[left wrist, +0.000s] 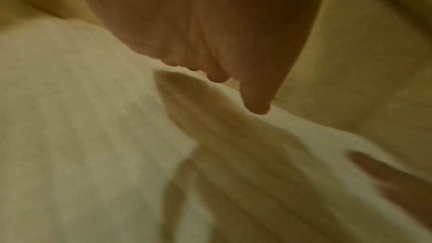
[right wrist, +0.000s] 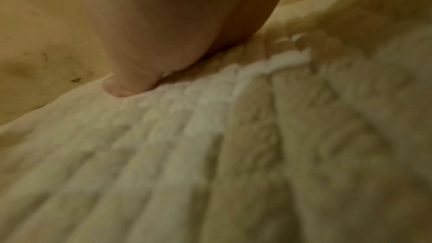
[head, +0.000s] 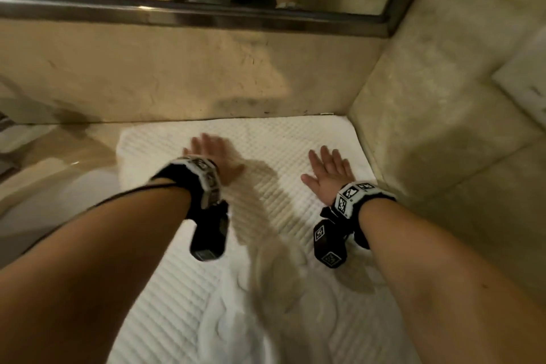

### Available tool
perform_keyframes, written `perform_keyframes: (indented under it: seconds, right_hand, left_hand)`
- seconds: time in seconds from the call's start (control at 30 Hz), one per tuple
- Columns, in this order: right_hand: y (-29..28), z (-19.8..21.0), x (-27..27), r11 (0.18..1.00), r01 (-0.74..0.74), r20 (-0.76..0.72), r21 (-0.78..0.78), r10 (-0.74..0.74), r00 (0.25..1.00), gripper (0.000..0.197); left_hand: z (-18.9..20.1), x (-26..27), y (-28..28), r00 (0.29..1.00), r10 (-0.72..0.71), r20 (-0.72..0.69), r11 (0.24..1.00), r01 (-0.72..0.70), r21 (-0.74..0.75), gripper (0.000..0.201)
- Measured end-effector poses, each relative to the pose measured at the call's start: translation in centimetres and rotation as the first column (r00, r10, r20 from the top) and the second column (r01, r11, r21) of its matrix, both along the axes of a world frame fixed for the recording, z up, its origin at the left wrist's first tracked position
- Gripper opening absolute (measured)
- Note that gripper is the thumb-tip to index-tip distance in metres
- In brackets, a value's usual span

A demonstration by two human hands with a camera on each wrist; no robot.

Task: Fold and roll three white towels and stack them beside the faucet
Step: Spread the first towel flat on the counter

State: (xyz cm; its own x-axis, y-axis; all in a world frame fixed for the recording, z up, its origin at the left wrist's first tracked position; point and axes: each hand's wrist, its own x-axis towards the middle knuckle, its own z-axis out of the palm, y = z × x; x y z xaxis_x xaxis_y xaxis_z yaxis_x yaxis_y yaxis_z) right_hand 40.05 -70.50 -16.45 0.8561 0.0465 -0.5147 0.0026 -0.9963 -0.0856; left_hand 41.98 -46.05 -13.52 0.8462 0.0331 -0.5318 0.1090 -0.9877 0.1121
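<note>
Under left hand (head: pixel 211 158) & right hand (head: pixel 326 173), seemingly flat: towel (head: pixel 266 156).

I see a white towel (head: pixel 266 139) with a ribbed, waffle-like weave, beige mottled stone walls (head: pixel 165 74), a dark metal mirror frame (head: pixel 189 13), and black wrist straps (head: pixel 204 183) carrying black-and-white square markers
</note>
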Motion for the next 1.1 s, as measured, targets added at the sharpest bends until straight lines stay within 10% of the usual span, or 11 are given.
perform_keyframes:
  seconds: [0.13,0.53,1.1]
  right_hand:
    - [0.1,1.3,-2.5,0.998,0.025,-0.014,0.059,-0.025,1.0,0.075]
    - [-5.4,0.2,-14.2,0.981,0.196,-0.006,-0.013,-0.196,0.981,0.076]
    - [-3.6,0.8,-26.9,0.986,0.165,-0.023,-0.016,-0.166,0.986,0.072]
  left_hand:
    - [-0.7,-3.5,-5.9,0.948,-0.295,-0.115,0.955,0.294,-0.033,0.108]
    - [-0.9,-4.4,-6.3,0.925,-0.367,-0.095,0.92,0.376,0.113,0.13]
    - [-0.9,-24.0,-6.9,0.93,-0.367,-0.035,0.928,0.368,0.061,0.091]
